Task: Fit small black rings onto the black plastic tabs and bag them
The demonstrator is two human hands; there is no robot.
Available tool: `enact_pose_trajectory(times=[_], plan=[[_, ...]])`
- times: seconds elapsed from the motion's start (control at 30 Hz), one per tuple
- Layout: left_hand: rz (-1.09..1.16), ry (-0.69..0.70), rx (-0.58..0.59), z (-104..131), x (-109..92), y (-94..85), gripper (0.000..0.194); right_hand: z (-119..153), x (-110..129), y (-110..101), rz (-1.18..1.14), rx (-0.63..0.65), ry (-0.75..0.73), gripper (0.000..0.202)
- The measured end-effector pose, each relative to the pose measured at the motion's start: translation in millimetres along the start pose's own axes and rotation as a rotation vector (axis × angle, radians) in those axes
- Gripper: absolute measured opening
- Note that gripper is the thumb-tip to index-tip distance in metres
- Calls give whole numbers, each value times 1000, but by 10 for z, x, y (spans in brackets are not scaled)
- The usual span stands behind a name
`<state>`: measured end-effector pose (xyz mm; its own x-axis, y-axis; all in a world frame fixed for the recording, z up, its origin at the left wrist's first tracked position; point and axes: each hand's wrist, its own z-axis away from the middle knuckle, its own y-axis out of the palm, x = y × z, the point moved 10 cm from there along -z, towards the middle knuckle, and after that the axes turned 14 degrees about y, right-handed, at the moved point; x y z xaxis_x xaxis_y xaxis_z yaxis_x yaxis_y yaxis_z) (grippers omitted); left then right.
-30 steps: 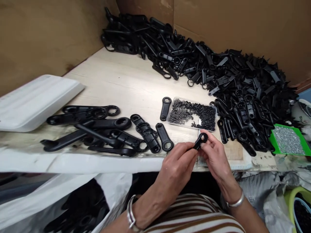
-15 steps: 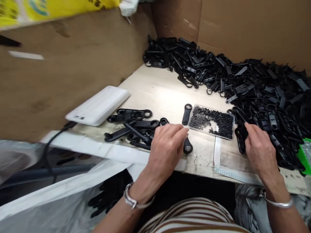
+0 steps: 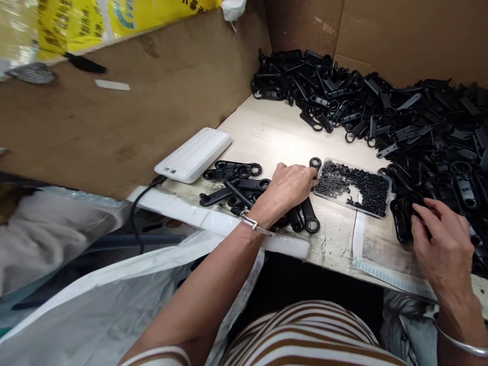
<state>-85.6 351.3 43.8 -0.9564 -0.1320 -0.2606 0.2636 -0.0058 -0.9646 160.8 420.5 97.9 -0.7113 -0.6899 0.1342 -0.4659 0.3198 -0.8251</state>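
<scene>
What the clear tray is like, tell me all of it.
The shallow, rectangular clear tray looks plastic and lies flat on the pale tabletop. Small silvery pieces lie mostly in its left part, black pieces in its right, with a bare patch near the front edge. A black ringed part and the left hand are close by its left end; contact is unclear.

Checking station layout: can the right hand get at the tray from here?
Likely yes: the right hand is near the right end of the tray; only low black parts show between them, and the tray looks uncovered.
</scene>
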Motion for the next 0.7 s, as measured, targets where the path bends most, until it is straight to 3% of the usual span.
enact_pose_trajectory(times=[0.13,0.23,0.33,0.4,0.53,0.63,0.7], plan=[[65,-101,-56,68,172,-68,25,45,97,-72,-79,-21,-9,22],[180,-176,-309,266,294,-336,25,76,117,-111,-217,1,54,23],[459,-78,-546,508,215,-550,19,98,51,-60,-487,120,251,26],[775,59,-531,565,19,-476,14,154,56,133,-730,326,415,33],[1313,170,-346,539,-430,-20,16,418,298,561,-1168,797,637,48],[1407,119,-307,497,-539,256,18,596,303,729,-1260,910,773,40],[1296,108,-359,503,-509,267,17,658,230,779,-1268,896,843,40]])
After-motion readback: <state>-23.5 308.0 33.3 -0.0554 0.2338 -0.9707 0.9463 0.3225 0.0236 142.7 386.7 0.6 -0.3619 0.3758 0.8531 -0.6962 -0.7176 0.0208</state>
